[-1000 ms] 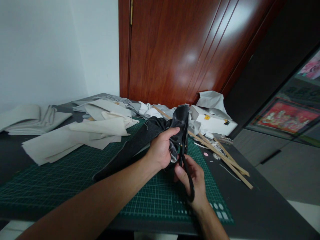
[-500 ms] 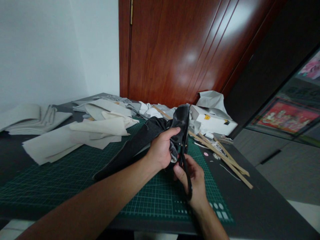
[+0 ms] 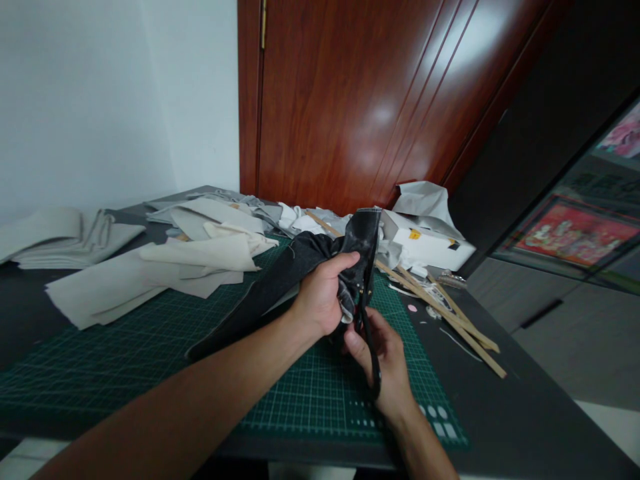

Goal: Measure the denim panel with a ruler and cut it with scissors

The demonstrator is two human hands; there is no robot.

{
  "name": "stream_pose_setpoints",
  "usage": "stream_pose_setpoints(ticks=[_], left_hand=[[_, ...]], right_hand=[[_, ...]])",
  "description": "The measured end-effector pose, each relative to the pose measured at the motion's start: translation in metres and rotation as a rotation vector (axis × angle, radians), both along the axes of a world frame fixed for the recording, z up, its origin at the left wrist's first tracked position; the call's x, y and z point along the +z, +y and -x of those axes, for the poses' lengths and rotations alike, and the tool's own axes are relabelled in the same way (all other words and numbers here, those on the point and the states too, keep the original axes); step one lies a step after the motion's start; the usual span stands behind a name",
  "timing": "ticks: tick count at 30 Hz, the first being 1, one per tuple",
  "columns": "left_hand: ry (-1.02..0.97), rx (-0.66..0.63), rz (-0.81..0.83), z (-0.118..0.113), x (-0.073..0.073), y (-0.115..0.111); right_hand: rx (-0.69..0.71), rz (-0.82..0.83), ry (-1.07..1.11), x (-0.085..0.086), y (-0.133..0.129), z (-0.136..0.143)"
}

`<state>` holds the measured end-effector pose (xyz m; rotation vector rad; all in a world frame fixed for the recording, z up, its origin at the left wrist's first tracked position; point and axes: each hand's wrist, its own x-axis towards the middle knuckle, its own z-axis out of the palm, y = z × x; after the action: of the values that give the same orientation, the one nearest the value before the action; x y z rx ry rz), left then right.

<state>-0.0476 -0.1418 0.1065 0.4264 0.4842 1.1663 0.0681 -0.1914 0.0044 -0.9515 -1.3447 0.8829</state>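
Thumb (image 3: 342, 263) of left grip (image 3: 323, 297) across black cloth (image 3: 362, 233)

Dark-grey flat tabletop (image 3: 490, 413): plain white wall (image 3: 90, 100) past far L corner; glossy red-brown wood door (image 3: 340, 100) w/ brass-coloured hinge (image 3: 263, 27) behind far edge; dark glass-front cabinet (image 3: 585, 187) beyond R edge, pale floor (image 3: 605, 420) below. Dim rm, soft glare on door.

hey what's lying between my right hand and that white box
Beyond your right hand, the head view shows green mat, then wooden sticks and pale scraps before the white box.
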Motion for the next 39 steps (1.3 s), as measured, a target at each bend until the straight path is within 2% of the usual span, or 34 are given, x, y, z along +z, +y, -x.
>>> stream_pose_setpoints(ticks=[13,20,25,30,34,37,39], left_hand=[[0.012,0.033,-0.019,0.003,0.002,0.004],[0.132,-0.013,-0.016,0.003,-0.003,0.003],[0.181,0.026,0.005,0.004,-0.003,0.006],[0.145,0.053,0.004,0.007,-0.002,0.01],[0.136,-0.018,-0.033,0.01,-0.001,0.011],[0.024,-0.035,-0.128,0.012,0.001,0.011],[-0.068,0.013,-0.182,0.013,0.003,0.012]], right_hand=[[0.039,0.013,0.006,0.0,-0.001,0.0],[-0.003,-0.022,0.006,0.001,-0.001,0.0],[0.007,-0.017,-0.008,0.003,-0.001,0.0],[0.031,-0.006,-0.002,0.0,-0.002,0.0],[0.041,0.008,0.016,-0.002,-0.002,0.001],[0.042,-0.002,0.012,-0.001,-0.002,0.001],[0.037,-0.01,0.006,0.0,-0.003,0.0]])
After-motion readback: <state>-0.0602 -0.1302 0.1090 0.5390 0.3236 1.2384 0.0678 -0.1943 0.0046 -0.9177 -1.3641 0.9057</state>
